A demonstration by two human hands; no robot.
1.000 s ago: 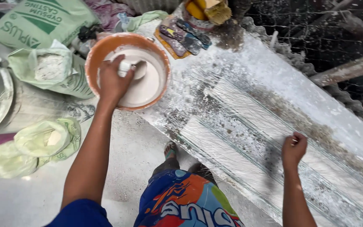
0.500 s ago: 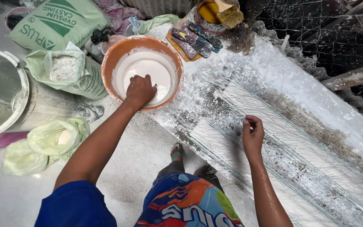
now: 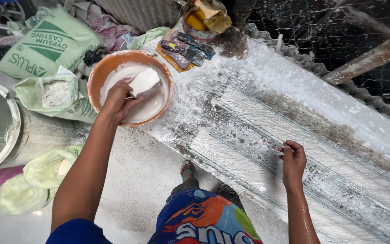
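Moved since half a second ago: left hand (image 3: pixel 117 101) has come up out of the wet mix and now lifts a small white plaster-coated scoop (image 3: pixel 144 81) above it; right hand (image 3: pixel 293 159) has slid further along the sheet, away from the bowl.
Left grip: fingers closed round the scoop's short handle, its bowl pointing away from the wrist and tilted over the mix.
Right grip: fingers curled shut, apparently pinching strands of the fibre layer; what exactly sits between the fingertips is too small to tell.
Scoop position: over the round orange plastic bowl of white liquid plaster (image 3: pixel 96 77), inside its rim, clear of the surface.
Bowl position: on the near end of the long plaster-splashed bench (image 3: pixel 294 86), just beside the sheet.
Sheet: thin translucent mat of glass-like fibres (image 3: pixel 249 131) lying flat along the bench, speckled with grit and white spatter.
Handling, scoop: light and stiff, but I judge the coating makes it slippery; the handle is the sound place to hold, as now.
Handling, plaster: runny and likely to drip off the scoop's edge if tipped.
Handling, fibres: limp, very light, probably easy to tear or drag out of line; best taken by a loose edge.
Nearby: open pale green sack of white powder (image 3: pixel 55 95) left of the bowl; worn brush on a yellow tub (image 3: pixel 206 18) at the bench's far end.
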